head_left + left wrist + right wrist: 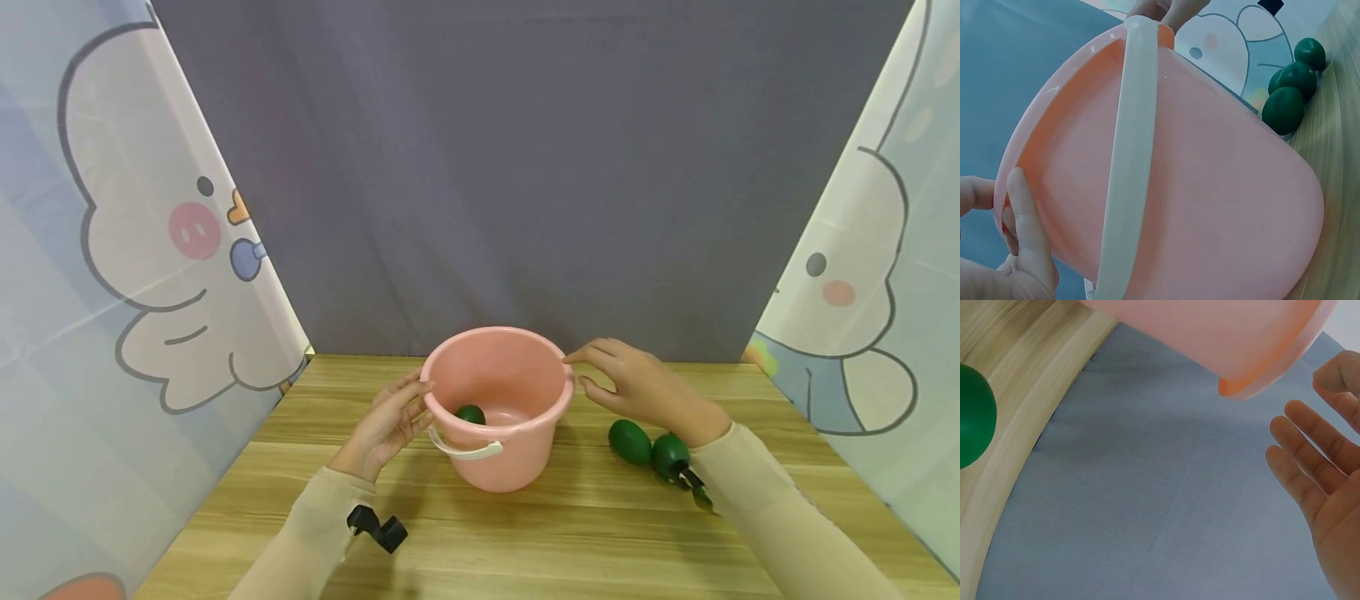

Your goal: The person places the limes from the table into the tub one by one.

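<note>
A pink bucket [536,454] with a white handle [467,454] stands upright on the wooden table. My left hand [384,427] grips the bucket's left rim; in the left wrist view the thumb lies on the outside and fingers reach over the edge. At the opposite rim is my right hand [637,383], fingers loosely extended with the index fingertip right at the edge. The right wrist view shows that palm with nothing in it. Inside the bucket lies one dark green egg-shaped thing [471,413], partly hidden by the near rim.
Several more dark green egg-shaped things [630,442] lie right of the bucket, partly hidden under the right forearm. A grey cloth [525,183] hangs behind the wooden table [480,550]. Cartoon-printed sheets [135,250] flank both sides.
</note>
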### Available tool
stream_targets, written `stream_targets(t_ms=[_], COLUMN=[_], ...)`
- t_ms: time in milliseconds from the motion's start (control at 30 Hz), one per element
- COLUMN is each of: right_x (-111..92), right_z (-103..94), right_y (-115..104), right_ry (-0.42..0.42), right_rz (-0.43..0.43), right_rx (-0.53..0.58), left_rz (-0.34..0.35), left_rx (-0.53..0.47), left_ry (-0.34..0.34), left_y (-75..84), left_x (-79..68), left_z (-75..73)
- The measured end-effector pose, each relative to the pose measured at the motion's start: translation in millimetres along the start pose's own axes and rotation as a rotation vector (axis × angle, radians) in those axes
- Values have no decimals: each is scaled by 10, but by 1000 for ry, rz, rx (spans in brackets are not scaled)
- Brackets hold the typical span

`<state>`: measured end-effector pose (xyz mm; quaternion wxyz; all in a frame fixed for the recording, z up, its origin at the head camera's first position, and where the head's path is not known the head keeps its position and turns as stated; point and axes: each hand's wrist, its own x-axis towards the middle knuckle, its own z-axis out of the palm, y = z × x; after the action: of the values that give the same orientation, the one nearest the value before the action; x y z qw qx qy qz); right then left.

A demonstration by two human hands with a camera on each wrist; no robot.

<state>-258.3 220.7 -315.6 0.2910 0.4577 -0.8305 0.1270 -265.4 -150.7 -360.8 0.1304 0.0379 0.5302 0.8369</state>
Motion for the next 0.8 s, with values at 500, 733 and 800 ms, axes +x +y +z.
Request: stream_targets(t_ms=[500,733,800], right_x=[-187,-296,-314], right_z=[-7,38,45], right_y=[18,30,39], right_ry=[-22,-52,-58], right_rz=[40,96,106], right_rx=[0,-28,-30], left_rz=[-15,-15,-14], left_rx=[-10,-5,-5], left_ry=[22,29,28], left_y=[-8,-5,-4], left_x=[-5,-10,-9], left_z=[-1,-4,-3])
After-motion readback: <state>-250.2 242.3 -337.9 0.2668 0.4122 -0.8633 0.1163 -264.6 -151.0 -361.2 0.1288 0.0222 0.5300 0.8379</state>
